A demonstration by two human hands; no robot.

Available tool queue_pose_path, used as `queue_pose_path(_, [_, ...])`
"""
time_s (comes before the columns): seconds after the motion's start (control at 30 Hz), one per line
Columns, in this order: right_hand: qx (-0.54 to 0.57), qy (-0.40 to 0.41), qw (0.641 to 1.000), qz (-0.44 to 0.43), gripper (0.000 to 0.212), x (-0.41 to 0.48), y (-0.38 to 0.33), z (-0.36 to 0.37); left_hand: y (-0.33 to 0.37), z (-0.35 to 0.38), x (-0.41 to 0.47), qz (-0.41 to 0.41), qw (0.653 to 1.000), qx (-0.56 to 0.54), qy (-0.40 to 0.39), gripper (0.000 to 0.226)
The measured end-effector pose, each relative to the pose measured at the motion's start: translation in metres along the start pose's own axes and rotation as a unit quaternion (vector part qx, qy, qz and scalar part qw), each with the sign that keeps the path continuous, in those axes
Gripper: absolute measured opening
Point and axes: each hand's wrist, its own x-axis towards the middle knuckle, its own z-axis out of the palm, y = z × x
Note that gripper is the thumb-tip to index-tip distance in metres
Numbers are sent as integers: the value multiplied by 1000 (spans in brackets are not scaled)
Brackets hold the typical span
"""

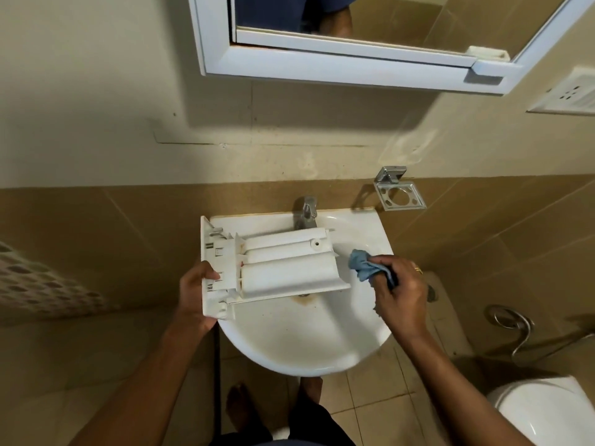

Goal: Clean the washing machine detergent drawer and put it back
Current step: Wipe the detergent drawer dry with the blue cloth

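Sink (302, 349) is sitting below it all. The detergent drawer (283, 268) is hanging over the basin, front panel to the left, prob. underside up. Left hand (196, 294) is gripping the panel end, fingers curling round its edge. Right hand (402, 294) is pinching a bunched blue cloth (362, 263) just beside the drawer's back end; can't tell if they're touching.

Judging progress: the wipe-down is looking mid-way, since the shown side is reading white w/ no obvious residue. Refitting is all left to do, and no washing machine is showing.

Hidden: the compartments' insides are facing away, so their state is unknown. Tap (306, 214) base and drain are partly sitting behind the drawer. Can't tell whether water is running.
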Motion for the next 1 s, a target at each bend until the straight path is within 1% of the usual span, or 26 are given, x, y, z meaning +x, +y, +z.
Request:
queue_pose_path(0.03, [4,-8,1000,-10,28,0,-7,3,-3,2,-1,8,1000,4,-2,67])
queue_pose_path(0.1, [4,-30,999,-35,22,-4,-28,16,-9,9,-3,16,1000,9,-5,63])
queue_pose_path(0.13, [-2,-26,999,-30,19,-7,-38,22,-10,11,-4,13,1000,4,-7,59])
queue_pose_path(0.2, [-18,-14,1000,-12,22,-9,-51,29,-10,14,-7,12,1000,-1,-5,52])
queue_pose_path(0.23, [-30,-19,999,-20,23,-7,-52,28,-7,13,-9,15,1000,0,1,53])
queue_pose_path(0.27, [-41,-26,998,-32,22,-4,-53,27,-5,11,-9,21,1000,5,2,61])
queue_pose_path(0.3, [-49,-31,997,-41,21,-1,-51,24,-3,7,-7,29,999,14,7,76])
queue_pose_path(0.33, [-52,-32,997,-45,20,3,-49,21,0,6,-7,35,999,27,4,84])
queue_pose_path(0.43, [-59,-38,996,-49,13,15,-50,15,0,7,-5,54,997,47,-15,63])
queue_pose_path(0.57, [-114,-65,989,-69,11,23,-52,15,-3,13,-5,73,993,79,-45,63])
queue_pose_path(0.67, [-106,-90,988,-64,13,21,-59,21,-4,18,-4,105,986,118,-59,69])
queue_pose_path(0.73, [-101,-137,983,-75,13,15,-69,36,-6,25,-3,118,978,152,-82,84])
queue_pose_path(0.83, [-39,-181,981,-62,11,-1,-92,69,-16,37,0,110,970,186,-113,98])
queue_pose_path(0.9, [-8,-180,982,-55,13,-4,-107,84,-23,42,-1,107,969,191,-113,98])
queue_pose_path(0.93, [2,-180,982,-64,15,-3,-110,86,-25,42,-2,106,971,185,-108,97])
queue_pose_path(1.0, [7,-193,974,-116,19,3,-104,78,-23,39,-2,113,972,179,-102,97])
